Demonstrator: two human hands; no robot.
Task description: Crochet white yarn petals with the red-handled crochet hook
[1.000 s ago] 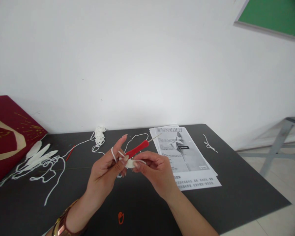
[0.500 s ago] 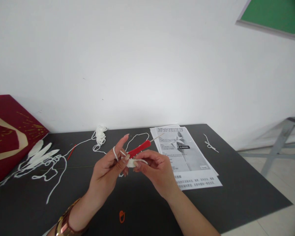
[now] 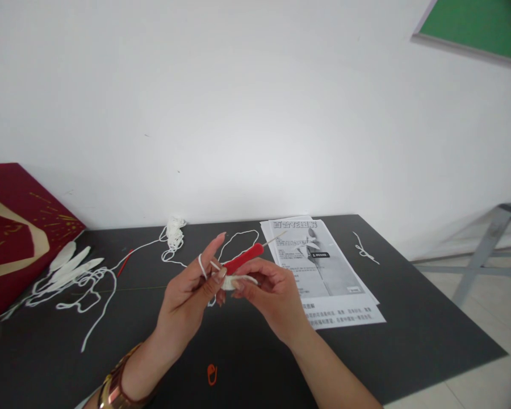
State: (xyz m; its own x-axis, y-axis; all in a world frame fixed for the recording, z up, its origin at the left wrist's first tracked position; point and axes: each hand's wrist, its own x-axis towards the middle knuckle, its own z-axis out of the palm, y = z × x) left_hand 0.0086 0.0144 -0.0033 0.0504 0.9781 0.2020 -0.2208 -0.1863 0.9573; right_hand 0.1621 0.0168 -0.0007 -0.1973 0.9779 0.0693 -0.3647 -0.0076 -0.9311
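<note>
A small white crochet piece (image 3: pixel 234 283) is held between my two hands above the dark table. My left hand (image 3: pixel 191 292) pinches its left end with thumb and fingers; the index finger points up with white yarn looped round it. On the right end, the thumb and index finger of my right hand (image 3: pixel 270 289) are closed. A crochet hook with a red handle (image 3: pixel 244 258) slants up to the right between the hands, its thin shaft over the papers. Its lower end is hidden behind my left fingers, so which hand holds it is unclear.
White petal-shaped pieces (image 3: pixel 70 266) with loose yarn tails lie left, beside a dark red bag (image 3: pixel 8 227). A yarn bundle (image 3: pixel 174 232) is by the wall. Printed sheets (image 3: pixel 340 284) lie right, near a short knotted yarn (image 3: pixel 361 249). An orange stitch marker (image 3: pixel 212 374) lies in front.
Both hands hold nearly the same pose. The hook's red handle has shifted very slightly, and the crochet piece is turned a little between the fingers.
</note>
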